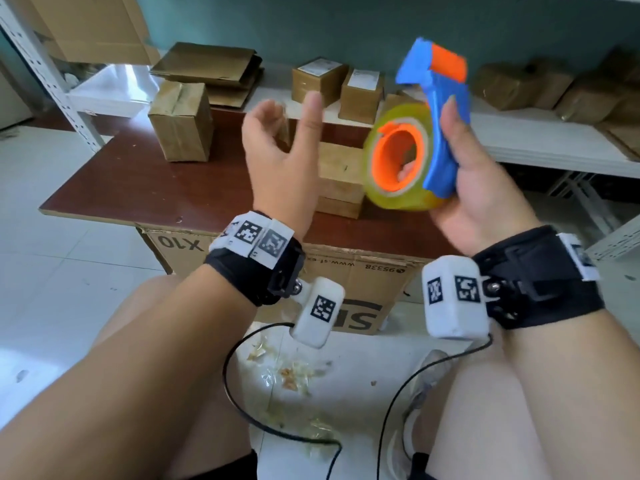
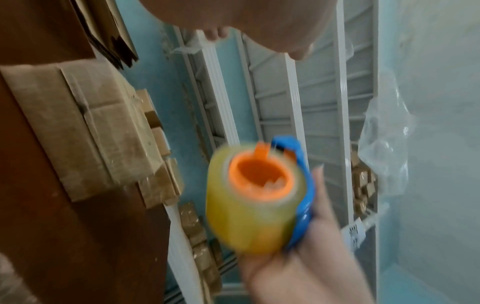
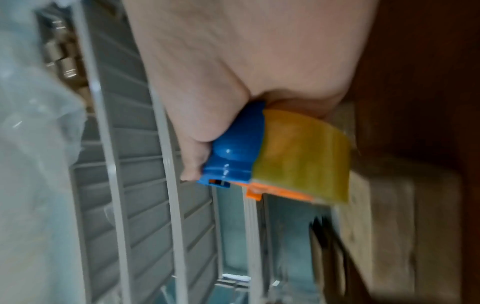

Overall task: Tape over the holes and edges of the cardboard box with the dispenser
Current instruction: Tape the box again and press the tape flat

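My right hand point(image 1: 460, 161) grips a blue tape dispenser point(image 1: 440, 133) raised in front of me, thumb along its handle. It carries a yellowish roll of clear tape point(image 1: 391, 199) on an orange core point(image 1: 394, 154), and its orange-tipped head points up. The dispenser point(image 2: 301, 195) and its tape roll point(image 3: 301, 156) also appear, blurred, in both wrist views. My left hand point(image 1: 287, 133) hovers left of the dispenser, holding nothing, thumb up and fingers loosely curled. Behind both hands a small cardboard box point(image 1: 337, 174) lies on the brown tabletop point(image 1: 156, 188), partly hidden.
A taller taped box point(image 1: 180, 119) stands at the table's back left. Flattened cardboard point(image 1: 207, 71) and several small parcels point(image 1: 318, 77) line the white shelf behind. A large carton point(image 1: 346, 271) supports the tabletop. Tape scraps point(image 1: 291, 372) litter the floor between my knees.
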Demonstrator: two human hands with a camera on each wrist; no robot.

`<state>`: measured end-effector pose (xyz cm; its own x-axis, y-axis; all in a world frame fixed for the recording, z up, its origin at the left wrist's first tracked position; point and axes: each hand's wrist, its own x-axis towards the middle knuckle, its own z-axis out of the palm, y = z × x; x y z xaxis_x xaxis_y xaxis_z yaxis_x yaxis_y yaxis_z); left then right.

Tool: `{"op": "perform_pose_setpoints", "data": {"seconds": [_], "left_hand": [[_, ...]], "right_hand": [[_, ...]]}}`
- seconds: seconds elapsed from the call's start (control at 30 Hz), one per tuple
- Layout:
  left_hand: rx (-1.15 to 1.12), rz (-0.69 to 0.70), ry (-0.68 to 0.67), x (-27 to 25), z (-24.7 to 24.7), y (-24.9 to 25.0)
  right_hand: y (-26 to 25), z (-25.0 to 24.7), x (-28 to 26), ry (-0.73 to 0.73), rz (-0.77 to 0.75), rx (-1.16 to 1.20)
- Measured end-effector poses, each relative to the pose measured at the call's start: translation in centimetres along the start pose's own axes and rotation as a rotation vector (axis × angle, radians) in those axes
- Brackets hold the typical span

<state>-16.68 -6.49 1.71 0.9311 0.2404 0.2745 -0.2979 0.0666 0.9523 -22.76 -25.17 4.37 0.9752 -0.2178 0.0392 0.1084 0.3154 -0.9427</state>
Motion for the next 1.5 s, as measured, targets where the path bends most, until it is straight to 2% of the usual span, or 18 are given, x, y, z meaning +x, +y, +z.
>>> {"op": "perform_pose_setpoints", "data": {"seconds": [0.1, 0.13, 0.2, 0.27, 0.37, 0.43, 0.5, 0.6, 0.67, 0.73, 0.83, 0.9, 0.97, 1.17, 1.37, 1.4, 1.5], "left_hand": [[-0.087, -0.081, 0.091, 2.1, -1.8, 0.0], [-0.142, -0.135, 0.105, 2.7, -2.2, 0.0], [-0.269, -0.282, 0.106, 3.6, -2.5, -0.4], [-0.363, -0.464, 0.078, 4.2, -2.7, -0.9], [-0.416, -0.688, 0.002, 4.4, -2.9, -1.7], [-0.438, -0.758, -0.037, 4.0, -2.7, -1.6], [-0.435, -0.761, -0.08, 3.5, -2.4, -1.3], [-0.376, -0.69, -0.133, 3.0, -1.7, -1.4], [-0.299, -0.594, -0.194, 2.8, -1.4, -1.7], [-0.226, -0.513, -0.28, 2.5, -1.0, -2.0], [-0.184, -0.457, -0.363, 2.2, -0.4, -1.9], [-0.183, -0.453, -0.384, 2.1, -0.1, -1.8], [-0.195, -0.461, -0.405, 2.0, -0.2, -1.6], [-0.181, -0.435, -0.446, 2.2, 0.0, -1.5], [-0.111, -0.465, -0.373, 3.3, 0.2, -1.0], [-0.036, -0.418, -0.344, 3.5, 0.2, -1.0], [0.29, -0.125, -0.221, 4.6, 0.0, -1.8]], "right_hand": [[0.4, -3.3, 2.2, 0.213, -0.095, -0.539], [0.9, -4.3, 3.2, 0.243, -0.078, -0.73], [1.9, -5.3, 4.7, 0.227, 0.028, -1.011], [3.0, -5.5, 5.7, 0.202, 0.137, -1.195], [5.2, -5.7, 6.8, 0.146, 0.212, -1.446], [6.8, -5.5, 7.1, 0.109, 0.249, -1.61], [7.3, -4.7, 7.1, 0.076, 0.287, -1.705], [5.9, -2.6, 6.5, 0.057, 0.3, -1.675], [4.6, -1.1, 5.7, 0.14, 0.146, -1.577], [3.4, 0.6, 4.3, 0.127, 0.016, -1.297], [2.5, 2.7, 1.9, -0.021, 0.095, -0.722], [2.2, 3.5, 0.8, -0.121, 0.108, -0.59], [2.3, 3.8, 0.5, -0.126, 0.076, -0.539], [3.1, 3.4, 1.4, 0.016, 0.072, -0.419], [3.4, 2.4, 3.4, 0.047, -0.043, -0.693], [3.4, 2.5, 3.7, 0.051, -0.059, -0.716], [3.8, 2.7, 4.7, 0.068, -0.084, -0.715]]}}
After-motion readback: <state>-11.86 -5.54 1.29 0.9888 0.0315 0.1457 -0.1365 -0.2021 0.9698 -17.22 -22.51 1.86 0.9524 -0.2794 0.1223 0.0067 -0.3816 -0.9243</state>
